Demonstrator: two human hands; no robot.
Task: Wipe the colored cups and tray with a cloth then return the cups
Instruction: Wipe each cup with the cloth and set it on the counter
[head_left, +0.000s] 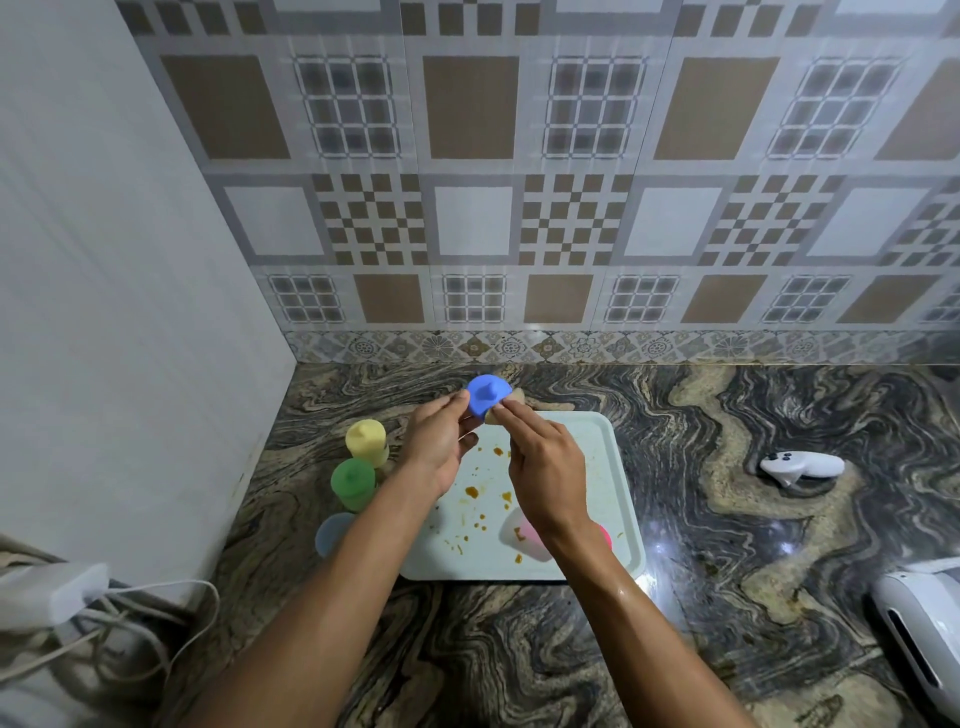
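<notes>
Above the far edge of the white tray (597, 467) the left hand (436, 441) grips a blue cup (485, 397), bottom toward the camera, while the right hand (545, 467) holds a beige cloth (493, 417) against its lower side. The tray lies on a marbled counter (727, 519) and is spattered with brown stains – a pink cup (530, 532) lies on it, partly hidden under the right wrist. Just left of the tray stand a yellow cup (366, 441), a green cup (353, 483) and a pale blue cup (332, 530) – a white controller (800, 465) lies well apart to the right.
</notes>
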